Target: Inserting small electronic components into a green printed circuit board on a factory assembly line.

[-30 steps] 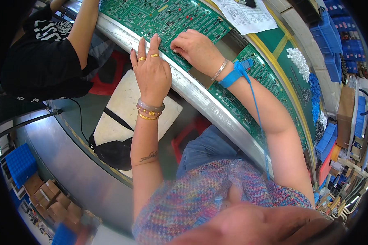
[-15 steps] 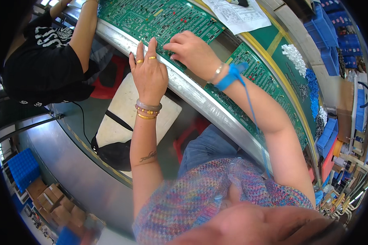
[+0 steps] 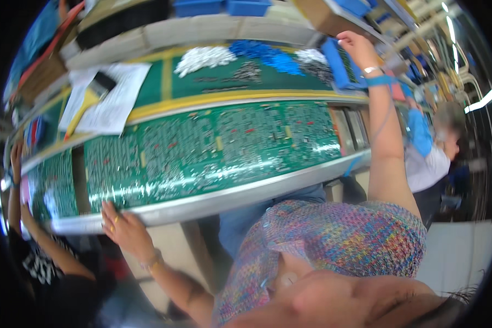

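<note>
My left hand (image 3: 128, 232) rests with its fingers stretched out on the silver rail (image 3: 224, 199), by the near edge of a row of green circuit boards (image 3: 183, 153). No object shows in it. My right hand (image 3: 359, 52), wearing a blue wrist strap (image 3: 379, 81), is raised at the far right, above a blue bin (image 3: 341, 63) holding dark parts. Its fingers are bent together; whether they hold something small is hidden by blur. The boards carry many small components, some of them red. A gap separates them from another green board (image 3: 52, 186) on the left.
Piles of white parts (image 3: 205, 61), blue parts (image 3: 265, 54) and dark parts (image 3: 247, 71) lie on the green bench behind the boards. Printed sheets (image 3: 112, 104) with a yellow-handled brush (image 3: 85, 108) lie at the left. A co-worker's arms (image 3: 54, 249) reach in there; another person (image 3: 429, 158) is at the right.
My view has swung toward the right. My right hand has left the boards and moved out to the blue bin. My left hand remains at the rail, fingers outstretched.
</note>
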Available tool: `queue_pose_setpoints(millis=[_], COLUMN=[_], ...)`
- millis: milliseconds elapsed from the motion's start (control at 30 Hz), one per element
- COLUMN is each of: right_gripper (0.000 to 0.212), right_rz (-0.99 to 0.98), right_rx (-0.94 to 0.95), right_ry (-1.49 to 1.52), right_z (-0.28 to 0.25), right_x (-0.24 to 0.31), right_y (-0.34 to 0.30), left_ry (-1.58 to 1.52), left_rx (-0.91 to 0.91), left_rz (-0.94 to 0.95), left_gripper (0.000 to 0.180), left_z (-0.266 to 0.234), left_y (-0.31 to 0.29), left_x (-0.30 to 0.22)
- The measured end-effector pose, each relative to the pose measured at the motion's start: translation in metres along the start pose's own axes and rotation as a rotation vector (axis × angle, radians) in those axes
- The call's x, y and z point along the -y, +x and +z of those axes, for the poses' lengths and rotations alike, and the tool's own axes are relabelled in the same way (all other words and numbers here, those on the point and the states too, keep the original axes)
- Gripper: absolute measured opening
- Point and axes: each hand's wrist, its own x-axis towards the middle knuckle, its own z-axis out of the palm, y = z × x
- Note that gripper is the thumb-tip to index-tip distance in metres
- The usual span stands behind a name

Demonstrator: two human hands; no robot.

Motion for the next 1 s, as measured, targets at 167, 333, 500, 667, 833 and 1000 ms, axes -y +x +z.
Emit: queue_pose_setpoints(millis=[167,333,500,667,833,1000], right_gripper=[0.015,0.041,0.031,0.02,0.017,0.018], right_rz=[0.08,0.35,0.251,0.256,0.263,0.146], right_rx=[0.313,0.643,0.518,0.286,0.171,-0.02], right_ry=[-0.099,-0.519,-0.418,-0.462,-0.375,-0.206], right_z=[0.047,0.062,0.101,0.113,0.097,0.091], right_x=[-0.101,-0.16,-0.167,-0.173,-0.175,-0.142], right_y=[-0.01,0.003,-0.012,-0.017,-0.025,-0.024], left_ry=[-0.011,-0.011,-0.008,-0.116,-0.125,-0.396], left_rx=[-0.03,0.046,0.036,0.076,-0.03,-0.147], left_rz=[0.085,0.106,0.074,0.028,0.0,-0.002], left_gripper=[0.046,0.045,0.047,0.047,0.049,0.041], left_z=[0.004,0.0,0.003,-0.003,-0.02,-0.036], left_y=[-0.004,-0.002,0.0,0.002,0.003,-0.003], left_x=[0.011,0.011,0.02,0.013,-0.008,-0.035])
